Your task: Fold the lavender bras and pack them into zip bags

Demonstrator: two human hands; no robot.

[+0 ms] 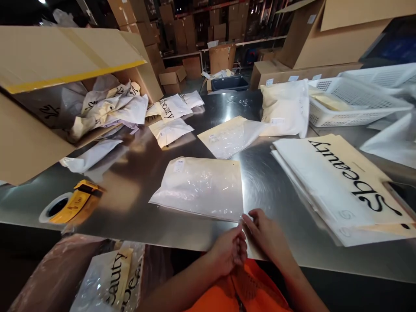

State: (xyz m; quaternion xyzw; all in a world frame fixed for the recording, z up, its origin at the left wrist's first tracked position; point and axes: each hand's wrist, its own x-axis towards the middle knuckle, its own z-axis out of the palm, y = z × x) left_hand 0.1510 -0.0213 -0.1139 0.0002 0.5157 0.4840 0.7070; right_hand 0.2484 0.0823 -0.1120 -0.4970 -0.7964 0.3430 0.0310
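"Sbeauty" is printed in large black serif letters on the top bag of the flat stack at the right of the steel table, read upside down from the camera. The same word is seen on a white pouch lying beside the open carton. Partial lettering, "eauty" and "Sbea", is read on the bags below the table edge at lower left. Small white stickers are borne by the clear-wrapped packet at centre; their print is too small to be read.
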